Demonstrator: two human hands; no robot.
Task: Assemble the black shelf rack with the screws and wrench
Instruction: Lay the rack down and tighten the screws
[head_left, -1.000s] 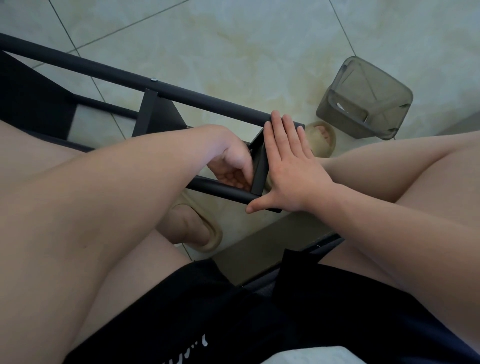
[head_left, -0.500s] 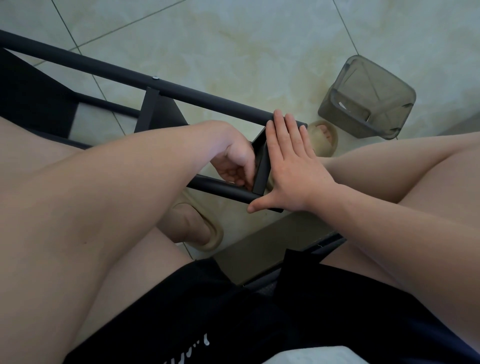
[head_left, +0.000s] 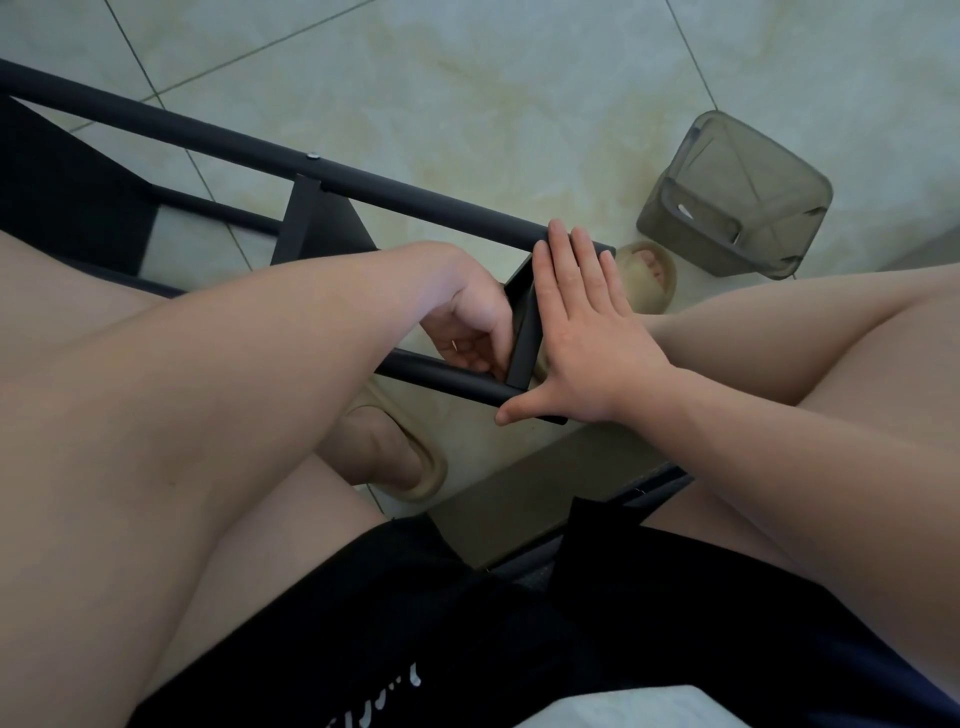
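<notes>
The black shelf rack (head_left: 415, 200) lies on its side across the tiled floor between my knees, two long tubes joined by flat cross panels. My right hand (head_left: 587, 343) presses flat, fingers straight, on the outer face of the end panel (head_left: 524, 332). My left hand (head_left: 472, 327) sits on the inner side of that panel above the near tube (head_left: 441, 376), fingers curled with the thumb at the panel's edge. What the fingers pinch is hidden. A silver screw head (head_left: 312, 155) shows on the far tube. No wrench is visible.
A smoky grey plastic bin (head_left: 737, 197) lies tipped on the floor at the right. My feet in beige sandals (head_left: 410, 467) rest under the rack. My bare legs flank the rack on both sides. Pale floor tiles stretch beyond the far tube.
My left hand has edged slightly closer to the end panel. My right hand stays flat on the panel, and the rack has not shifted.
</notes>
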